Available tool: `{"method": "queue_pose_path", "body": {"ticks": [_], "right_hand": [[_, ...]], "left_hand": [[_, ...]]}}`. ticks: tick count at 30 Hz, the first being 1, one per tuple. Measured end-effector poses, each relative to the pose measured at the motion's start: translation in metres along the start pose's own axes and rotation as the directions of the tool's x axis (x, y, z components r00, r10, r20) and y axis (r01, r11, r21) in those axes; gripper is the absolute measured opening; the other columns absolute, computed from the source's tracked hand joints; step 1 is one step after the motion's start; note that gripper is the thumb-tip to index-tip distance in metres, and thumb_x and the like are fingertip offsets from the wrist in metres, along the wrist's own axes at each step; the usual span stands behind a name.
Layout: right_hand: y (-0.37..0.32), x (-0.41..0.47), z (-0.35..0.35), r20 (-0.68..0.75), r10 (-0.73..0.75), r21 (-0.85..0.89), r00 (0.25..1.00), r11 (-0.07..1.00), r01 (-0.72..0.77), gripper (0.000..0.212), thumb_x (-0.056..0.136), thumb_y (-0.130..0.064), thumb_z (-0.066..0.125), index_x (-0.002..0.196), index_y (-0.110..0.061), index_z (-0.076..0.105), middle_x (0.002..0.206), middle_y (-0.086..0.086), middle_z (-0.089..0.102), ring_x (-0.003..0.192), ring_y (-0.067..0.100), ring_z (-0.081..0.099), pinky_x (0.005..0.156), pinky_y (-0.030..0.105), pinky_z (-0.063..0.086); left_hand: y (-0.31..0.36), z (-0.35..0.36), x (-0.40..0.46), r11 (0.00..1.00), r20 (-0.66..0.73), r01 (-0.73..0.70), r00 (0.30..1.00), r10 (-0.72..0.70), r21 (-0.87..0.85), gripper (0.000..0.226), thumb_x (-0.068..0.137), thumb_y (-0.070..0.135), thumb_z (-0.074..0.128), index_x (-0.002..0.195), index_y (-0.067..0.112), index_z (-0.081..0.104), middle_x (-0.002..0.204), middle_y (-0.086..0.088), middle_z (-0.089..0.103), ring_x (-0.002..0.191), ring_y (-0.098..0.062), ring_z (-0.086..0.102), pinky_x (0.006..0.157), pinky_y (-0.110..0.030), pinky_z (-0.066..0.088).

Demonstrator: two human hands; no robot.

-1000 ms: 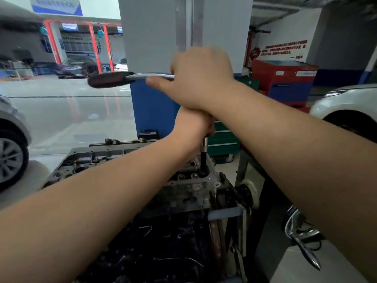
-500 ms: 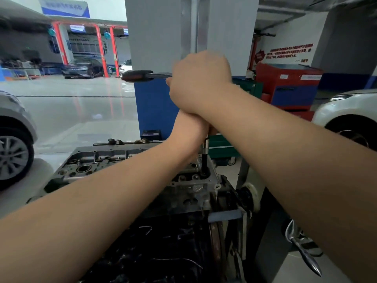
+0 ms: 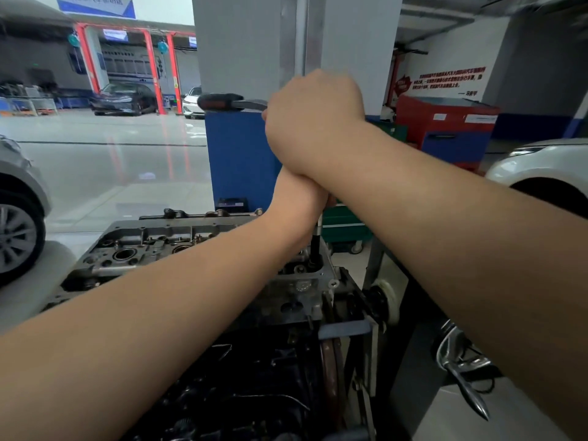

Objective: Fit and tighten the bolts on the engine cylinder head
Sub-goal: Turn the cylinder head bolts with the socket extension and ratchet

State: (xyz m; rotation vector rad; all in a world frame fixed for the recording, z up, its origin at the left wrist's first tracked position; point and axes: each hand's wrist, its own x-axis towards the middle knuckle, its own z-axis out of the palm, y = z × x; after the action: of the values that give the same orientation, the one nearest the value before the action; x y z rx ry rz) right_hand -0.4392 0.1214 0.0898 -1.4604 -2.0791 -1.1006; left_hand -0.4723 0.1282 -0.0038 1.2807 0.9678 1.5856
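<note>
The grey cast-metal cylinder head [image 3: 165, 246] is sitting atop the dark engine block, centre frame. A black extension bar [image 3: 315, 246] is standing upright in its right end. The left hand [image 3: 300, 198] is wrapping the bar's top; the right hand [image 3: 315, 122] is gripping the black-handled ratchet [image 3: 229, 101] above it.

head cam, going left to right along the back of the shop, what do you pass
grey car wheel → dark parked car → ratchet handle → right hand → red tool cabinet → white car
</note>
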Motion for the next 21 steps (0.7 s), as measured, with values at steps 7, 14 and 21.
{"method": "queue_pose_path", "body": {"ticks": [7,14,21], "right_hand": [[0.034,0.001,-0.007,0.201,-0.173,0.683,0.964,0.73,-0.012,0.053,0.096,-0.066,0.05,0.079,-0.019,0.064,0.07,-0.008,0.064,0.073,0.012,0.059,0.064,0.03,0.041],[0.003,0.007,-0.009,0.203,-0.016,-0.101,0.979,0.994,0.037,0.024,0.091,-0.007,0.038,0.089,-0.015,0.061,0.073,0.001,0.041,0.068,0.025,0.042,0.053,0.032,0.028],[0.021,0.013,0.002,0.146,-0.085,0.239,0.986,0.97,0.048,0.05,0.099,-0.06,0.043,0.076,-0.016,0.051,0.069,-0.001,0.044,0.075,0.026,0.049,0.063,0.034,0.032]], "left_hand": [[0.014,-0.019,0.016,0.987,0.384,0.143,0.917,-0.104,-0.073,0.034,0.088,0.013,0.044,0.062,0.021,0.023,0.049,0.002,0.017,0.047,-0.016,0.01,0.052,-0.031,0.016],[0.001,0.002,0.0,0.975,-0.015,-0.117,0.992,0.122,0.191,0.03,0.102,0.003,0.047,0.082,0.026,0.048,0.078,0.002,0.053,0.07,-0.013,0.048,0.066,-0.027,0.046],[0.008,-0.01,0.014,0.973,0.213,-0.074,0.977,0.026,0.217,0.036,0.098,0.006,0.037,0.066,0.024,0.034,0.054,0.004,0.029,0.043,-0.014,0.023,0.048,-0.029,0.026]]}}
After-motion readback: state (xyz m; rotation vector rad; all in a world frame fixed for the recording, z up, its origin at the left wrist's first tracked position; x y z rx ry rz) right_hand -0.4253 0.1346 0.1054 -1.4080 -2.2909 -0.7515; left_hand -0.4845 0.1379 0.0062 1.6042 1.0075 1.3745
